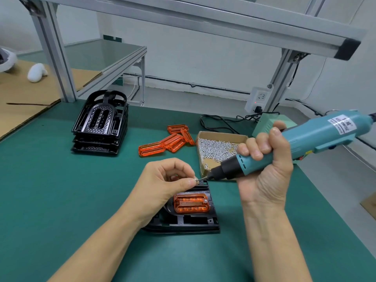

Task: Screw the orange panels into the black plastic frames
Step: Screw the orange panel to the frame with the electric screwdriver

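Note:
A black plastic frame (195, 222) lies on the green mat in front of me, with an orange panel (191, 203) seated in it. One screw head shows at the panel's right end. My left hand (166, 184) hovers over the frame's left part and pinches a small screw (195, 179) between thumb and forefinger. My right hand (264, 169) grips a teal electric screwdriver (305, 143); its bit tip meets the pinched screw just above the frame's far edge.
A stack of black frames (99, 127) stands at the back left. Several loose orange panels (168, 142) lie in the middle. An open cardboard box of screws (217, 149) sits behind the screwdriver. A power supply box (268, 124), cables and aluminium posts line the back.

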